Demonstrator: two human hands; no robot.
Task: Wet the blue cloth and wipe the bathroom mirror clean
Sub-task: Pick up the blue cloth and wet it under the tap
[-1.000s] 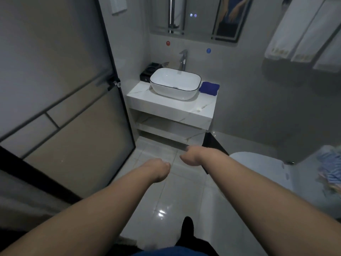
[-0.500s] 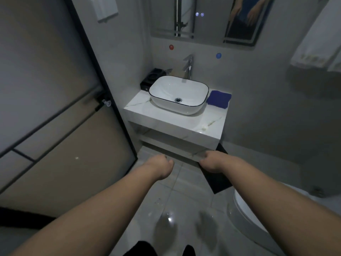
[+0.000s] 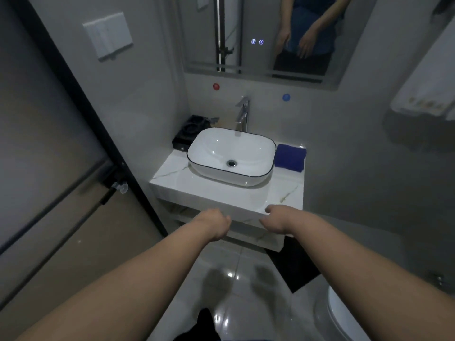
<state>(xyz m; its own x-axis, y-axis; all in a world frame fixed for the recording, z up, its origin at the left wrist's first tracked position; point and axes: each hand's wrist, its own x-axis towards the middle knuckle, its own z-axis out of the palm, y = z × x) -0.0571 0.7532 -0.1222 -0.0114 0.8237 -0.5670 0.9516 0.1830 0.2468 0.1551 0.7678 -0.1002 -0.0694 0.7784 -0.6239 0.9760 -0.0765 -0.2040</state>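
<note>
A folded blue cloth (image 3: 290,157) lies on the marble counter (image 3: 221,196), right of the white basin (image 3: 231,156). A chrome tap (image 3: 242,114) stands behind the basin. The mirror (image 3: 261,33) hangs on the wall above and reflects my arms. My left hand (image 3: 215,223) hangs in front of the counter's front edge with its fingers curled down, holding nothing. My right hand (image 3: 274,219) hangs beside it at the counter's front right corner, fingers loose and pointing down, holding nothing. Both hands are well short of the cloth.
A black holder (image 3: 190,130) sits at the counter's back left. A dark-framed glass door (image 3: 61,168) lines the left side. White towels (image 3: 428,89) hang at the right. A toilet (image 3: 344,316) is at the lower right, a black mat (image 3: 295,267) beside it.
I have moved closer to the sink; the counter, basin and mirror loom larger. Both hands rose from floor level to the counter's front edge, still holding nothing.
</note>
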